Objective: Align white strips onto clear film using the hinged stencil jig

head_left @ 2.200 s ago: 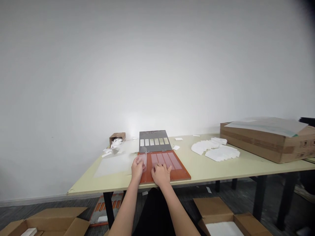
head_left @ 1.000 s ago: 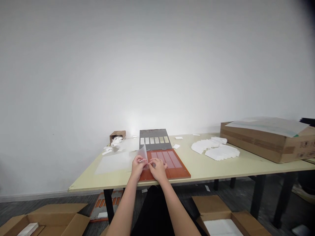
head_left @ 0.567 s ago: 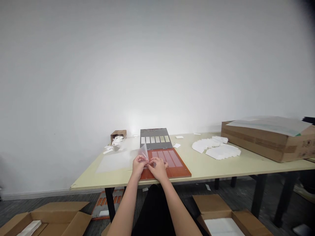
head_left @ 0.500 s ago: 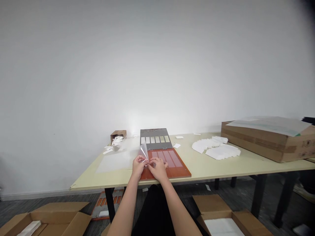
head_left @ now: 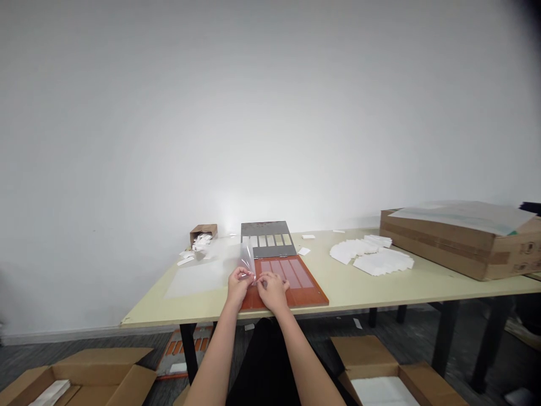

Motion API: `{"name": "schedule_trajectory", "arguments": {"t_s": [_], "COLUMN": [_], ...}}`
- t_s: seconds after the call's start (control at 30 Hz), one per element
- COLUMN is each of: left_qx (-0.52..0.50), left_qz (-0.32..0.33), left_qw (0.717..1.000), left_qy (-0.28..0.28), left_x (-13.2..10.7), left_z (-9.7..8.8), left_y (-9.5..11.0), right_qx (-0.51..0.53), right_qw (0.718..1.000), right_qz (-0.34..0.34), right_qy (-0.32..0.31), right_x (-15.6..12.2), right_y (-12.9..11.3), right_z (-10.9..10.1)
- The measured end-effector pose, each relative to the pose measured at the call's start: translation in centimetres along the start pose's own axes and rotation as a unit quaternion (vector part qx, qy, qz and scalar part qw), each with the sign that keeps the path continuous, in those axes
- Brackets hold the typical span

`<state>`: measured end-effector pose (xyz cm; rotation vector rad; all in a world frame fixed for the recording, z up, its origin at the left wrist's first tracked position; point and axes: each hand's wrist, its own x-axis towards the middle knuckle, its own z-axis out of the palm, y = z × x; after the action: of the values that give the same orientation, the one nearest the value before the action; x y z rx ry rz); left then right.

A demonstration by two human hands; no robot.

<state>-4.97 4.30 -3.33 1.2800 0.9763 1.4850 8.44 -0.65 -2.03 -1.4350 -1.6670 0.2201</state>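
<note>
My left hand (head_left: 239,286) pinches a clear plastic film (head_left: 247,259) that stands up, bent and shiny, above the left part of an orange-brown board (head_left: 313,294). Close beside it, my right hand (head_left: 273,289) has its fingers curled, thumb and forefinger pinched at the film's lower edge. Both hands are over the front left of the board. Several pale strips (head_left: 291,272) lie in the board's long recesses. Hinged to its far edge is a grey slotted frame (head_left: 264,229), opened flat, the table showing through its slots.
Fanned white slips (head_left: 382,262) lie right of the board, before a large cardboard box (head_left: 439,248). At the left are a translucent sheet (head_left: 192,280) and a small carton (head_left: 203,230) with white scraps. Open boxes (head_left: 88,372) stand on the floor below the table.
The film has tilted more upright and opened out a little between my fingers. Both hands stay in nearly the same place, with only a slight shift of the fingers.
</note>
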Motion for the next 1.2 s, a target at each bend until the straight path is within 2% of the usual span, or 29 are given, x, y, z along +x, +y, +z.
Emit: {"name": "schedule_trajectory", "arguments": {"t_s": [0.33,0.7,0.97,1.2], "left_qx": [0.018,0.025,0.029,0.028], "left_qz": [-0.008,0.057,0.068,0.081], "left_qw": [1.0,0.997,0.994,0.992], "left_qy": [0.02,0.051,0.082,0.093], "left_x": [0.38,-0.09,0.25,-0.09], "left_z": [0.1,0.52,0.39,0.29], "left_y": [-0.42,0.16,-0.51,-0.18], "right_qx": [-0.024,-0.043,-0.048,-0.048], "right_qw": [0.999,0.998,0.998,0.998], "right_qz": [0.018,0.034,0.036,0.032], "right_qy": [0.016,0.021,0.022,0.028], "right_x": [-0.01,0.06,0.02,0.01], "right_y": [-0.2,-0.44,-0.33,-0.35], "right_z": [0.25,0.09,0.09,0.11]}}
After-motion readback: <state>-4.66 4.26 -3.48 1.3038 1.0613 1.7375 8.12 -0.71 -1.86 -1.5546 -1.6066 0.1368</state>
